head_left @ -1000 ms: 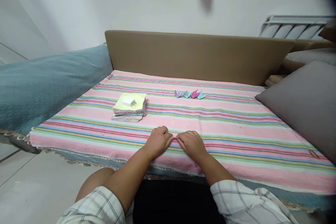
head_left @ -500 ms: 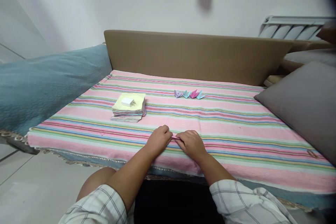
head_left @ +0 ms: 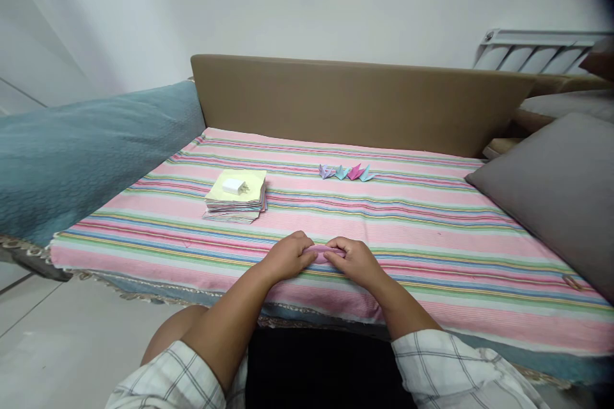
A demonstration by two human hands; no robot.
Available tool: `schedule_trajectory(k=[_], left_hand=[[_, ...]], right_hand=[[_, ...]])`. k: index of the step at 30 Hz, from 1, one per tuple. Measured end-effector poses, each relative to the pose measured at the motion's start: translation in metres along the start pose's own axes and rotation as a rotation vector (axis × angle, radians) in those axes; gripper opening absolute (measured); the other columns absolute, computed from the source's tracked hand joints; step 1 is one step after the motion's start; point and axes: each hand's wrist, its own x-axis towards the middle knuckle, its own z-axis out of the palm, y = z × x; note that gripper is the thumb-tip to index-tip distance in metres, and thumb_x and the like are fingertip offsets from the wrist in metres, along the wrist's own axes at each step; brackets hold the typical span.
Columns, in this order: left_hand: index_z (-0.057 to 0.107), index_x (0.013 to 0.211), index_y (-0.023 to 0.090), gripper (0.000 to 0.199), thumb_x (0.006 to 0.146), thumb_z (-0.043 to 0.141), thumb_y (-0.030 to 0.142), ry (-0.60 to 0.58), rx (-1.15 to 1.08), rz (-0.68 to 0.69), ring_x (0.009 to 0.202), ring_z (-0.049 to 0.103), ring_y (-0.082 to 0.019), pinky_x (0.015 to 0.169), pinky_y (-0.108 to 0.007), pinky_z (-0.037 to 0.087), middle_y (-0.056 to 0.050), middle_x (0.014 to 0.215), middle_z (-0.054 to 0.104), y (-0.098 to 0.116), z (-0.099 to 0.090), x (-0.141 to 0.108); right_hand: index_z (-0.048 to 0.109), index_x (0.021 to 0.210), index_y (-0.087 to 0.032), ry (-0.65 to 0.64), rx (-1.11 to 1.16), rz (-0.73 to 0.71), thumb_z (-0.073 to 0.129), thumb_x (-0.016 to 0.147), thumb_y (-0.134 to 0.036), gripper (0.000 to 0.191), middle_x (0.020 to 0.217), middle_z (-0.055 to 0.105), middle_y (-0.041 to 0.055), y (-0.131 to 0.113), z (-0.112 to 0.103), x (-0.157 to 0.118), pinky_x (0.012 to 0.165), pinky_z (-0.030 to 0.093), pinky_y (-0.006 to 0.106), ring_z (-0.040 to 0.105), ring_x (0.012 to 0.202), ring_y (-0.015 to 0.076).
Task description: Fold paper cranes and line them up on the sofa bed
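Between my two hands is a folded piece of pink paper (head_left: 320, 254), low over the striped cloth (head_left: 412, 223). My left hand (head_left: 289, 257) pinches its left end, the thumb on the near face. At the right end my right hand (head_left: 355, 260) grips it the same way, with the fingers behind. Parts of the paper are hidden under the fingers. Beyond the hands stand several small origami cranes (head_left: 355, 172) in a row, coloured lilac, blue and pink. A stack of square paper (head_left: 235, 206), yellow on top, lies to the left of my left hand.
A white plug adapter (head_left: 233, 186) rests on the stack. The brown backboard (head_left: 336, 99) closes off the far side, a blue padded armrest (head_left: 96, 147) the left. On the right lie a grey cushion (head_left: 556, 185) and a small brown item (head_left: 572, 282) I cannot make out.
The pink paper, a thin strip edge-on before, now shows a wider face. My hands have moved slightly apart, their thumbs now on its near side.
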Motion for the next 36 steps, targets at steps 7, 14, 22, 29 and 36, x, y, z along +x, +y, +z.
schedule_trajectory(k=[7,14,22,29,36], left_hand=[[0.059,0.093,0.019,0.014,0.080,0.057,0.025,0.349,0.073,-0.020,0.090,0.050,-0.018,0.079,-0.033,0.043,-0.004,0.093,0.053,0.001,-0.001,-0.004],[0.062,0.084,0.020,0.021,0.089,0.043,0.026,0.216,0.390,0.176,0.083,0.048,-0.017,0.077,-0.032,0.040,-0.004,0.085,0.054,0.011,0.024,-0.016],[0.058,0.094,0.019,0.018,0.089,0.042,0.025,0.171,0.415,0.282,0.106,0.046,-0.022,0.094,-0.038,0.039,-0.006,0.092,0.054,0.006,0.038,-0.021],[0.056,0.098,0.020,0.019,0.090,0.040,0.025,0.157,0.344,0.245,0.106,0.049,-0.021,0.090,-0.037,0.045,-0.008,0.098,0.055,0.007,0.039,-0.022],[0.056,0.099,0.020,0.021,0.091,0.037,0.023,0.149,0.363,0.246,0.112,0.047,-0.022,0.093,-0.039,0.044,-0.009,0.099,0.056,0.006,0.042,-0.023]], right_hand=[[0.063,0.075,-0.017,-0.097,0.197,0.311,0.058,0.070,-0.032,0.017,0.060,0.059,-0.0025,0.008,0.000,0.008,0.050,0.035,0.020,0.051,0.054,0.0108],[0.060,0.070,-0.017,-0.146,0.250,0.340,0.058,0.068,-0.028,0.011,0.048,0.053,-0.0052,0.017,0.004,0.017,0.045,0.031,0.018,0.045,0.046,0.0082],[0.060,0.068,-0.017,-0.185,0.201,0.426,0.060,0.066,-0.026,0.009,0.043,0.050,-0.0060,0.018,0.006,0.026,0.042,0.030,0.019,0.045,0.041,0.0080],[0.061,0.065,-0.017,-0.172,0.062,0.295,0.054,0.071,-0.027,0.013,0.046,0.053,-0.0043,0.016,0.006,0.027,0.045,0.028,0.020,0.048,0.046,0.0095],[0.064,0.081,-0.020,-0.047,-0.146,0.290,0.057,0.076,-0.035,0.017,0.065,0.063,-0.0009,0.008,0.005,0.023,0.052,0.032,0.022,0.053,0.057,0.0121]])
